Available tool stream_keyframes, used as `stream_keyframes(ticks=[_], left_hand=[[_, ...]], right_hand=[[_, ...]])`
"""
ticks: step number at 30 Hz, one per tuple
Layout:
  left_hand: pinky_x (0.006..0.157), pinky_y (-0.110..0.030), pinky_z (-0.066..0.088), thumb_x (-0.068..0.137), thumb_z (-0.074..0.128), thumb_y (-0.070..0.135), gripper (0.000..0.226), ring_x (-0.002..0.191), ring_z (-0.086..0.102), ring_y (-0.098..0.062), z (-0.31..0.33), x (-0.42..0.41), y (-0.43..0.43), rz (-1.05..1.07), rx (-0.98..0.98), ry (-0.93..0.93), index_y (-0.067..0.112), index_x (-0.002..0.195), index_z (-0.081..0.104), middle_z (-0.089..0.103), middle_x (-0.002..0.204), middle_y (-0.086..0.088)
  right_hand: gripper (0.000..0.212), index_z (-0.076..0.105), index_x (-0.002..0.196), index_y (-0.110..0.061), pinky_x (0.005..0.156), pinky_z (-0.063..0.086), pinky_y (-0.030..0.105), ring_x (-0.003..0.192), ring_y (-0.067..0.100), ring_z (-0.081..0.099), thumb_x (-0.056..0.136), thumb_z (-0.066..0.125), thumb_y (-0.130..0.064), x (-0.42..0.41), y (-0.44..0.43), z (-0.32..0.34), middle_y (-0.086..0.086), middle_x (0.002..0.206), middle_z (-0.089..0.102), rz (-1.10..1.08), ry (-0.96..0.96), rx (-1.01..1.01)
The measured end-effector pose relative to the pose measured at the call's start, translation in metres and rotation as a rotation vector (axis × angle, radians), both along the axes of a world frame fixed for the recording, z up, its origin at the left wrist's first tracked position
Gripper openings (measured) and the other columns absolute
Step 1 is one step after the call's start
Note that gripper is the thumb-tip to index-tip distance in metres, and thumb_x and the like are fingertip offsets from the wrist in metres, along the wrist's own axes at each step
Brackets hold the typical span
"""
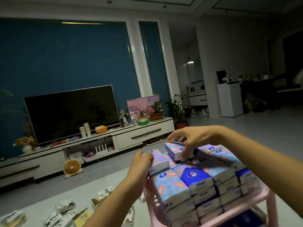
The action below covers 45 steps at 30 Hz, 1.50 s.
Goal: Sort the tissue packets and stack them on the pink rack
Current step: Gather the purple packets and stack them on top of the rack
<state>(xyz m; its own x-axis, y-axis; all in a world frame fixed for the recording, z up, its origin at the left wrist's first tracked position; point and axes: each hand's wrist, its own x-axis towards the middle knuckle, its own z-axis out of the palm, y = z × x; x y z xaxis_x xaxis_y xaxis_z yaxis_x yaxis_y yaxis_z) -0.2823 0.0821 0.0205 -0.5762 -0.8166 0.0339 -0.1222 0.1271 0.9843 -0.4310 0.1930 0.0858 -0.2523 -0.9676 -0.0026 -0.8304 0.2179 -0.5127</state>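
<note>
A pink rack (246, 208) at the lower right carries several stacked blue floral tissue packets (193, 182). My right hand (191, 141) pinches one floral packet (174, 149) between thumb and fingers, just above the top of the stack. My left hand (141, 163) grips another floral packet (159, 159) lying at the stack's left top edge. More packets with black-and-white and yellow wrappers (65, 210) lie scattered on the pale table surface at the lower left.
A white TV cabinet (114, 140) with a dark television (72, 115), paper cups and potted plants stands across the floor. A small yellow fan (72, 167) sits on the floor before it. A white fridge (229, 99) stands far right.
</note>
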Motion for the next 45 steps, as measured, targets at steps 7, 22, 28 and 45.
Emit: stream_keyframes(ticks=[7,22,28,45], left_hand=[[0.049,-0.019,0.042,0.096,0.041,0.026,0.049,0.075,0.056,-0.013,0.002,-0.002,0.01,-0.059,-0.002,0.001,0.01,0.14,0.029,0.05,0.13,-0.014],[0.053,0.0,0.043,0.068,0.082,0.025,0.079,0.084,0.054,0.003,0.026,0.04,-0.009,-0.169,-0.345,0.068,0.02,0.135,0.04,0.055,0.102,0.007],[0.054,-0.002,0.044,0.051,0.072,0.034,0.089,0.087,0.057,-0.001,0.019,0.046,-0.016,-0.153,-0.36,0.152,0.021,0.134,0.043,0.054,0.1,0.011],[0.068,-0.014,0.045,0.053,0.071,0.038,0.087,0.095,0.057,-0.004,0.026,0.054,-0.025,-0.095,-0.368,0.246,0.022,0.133,0.041,0.055,0.106,0.004]], right_hand=[[0.076,0.051,0.127,-0.022,0.081,0.043,0.015,0.105,0.011,0.053,0.056,0.077,-0.02,0.0,0.001,0.003,-0.017,0.105,0.055,0.026,-0.064,-0.039],[0.071,0.055,0.121,-0.022,0.079,0.042,0.017,0.102,0.007,0.056,0.053,0.073,-0.026,-0.007,0.011,0.003,-0.007,0.119,0.058,0.035,-0.15,-0.137],[0.074,0.053,0.125,-0.022,0.086,0.043,0.017,0.107,0.009,0.054,0.054,0.076,-0.025,0.006,0.004,0.004,-0.008,0.121,0.056,0.024,-0.037,-0.062],[0.062,0.05,0.127,-0.022,0.091,0.045,0.023,0.109,0.013,0.052,0.071,0.078,-0.02,0.041,-0.026,-0.004,-0.006,0.124,0.053,0.13,0.061,-0.058]])
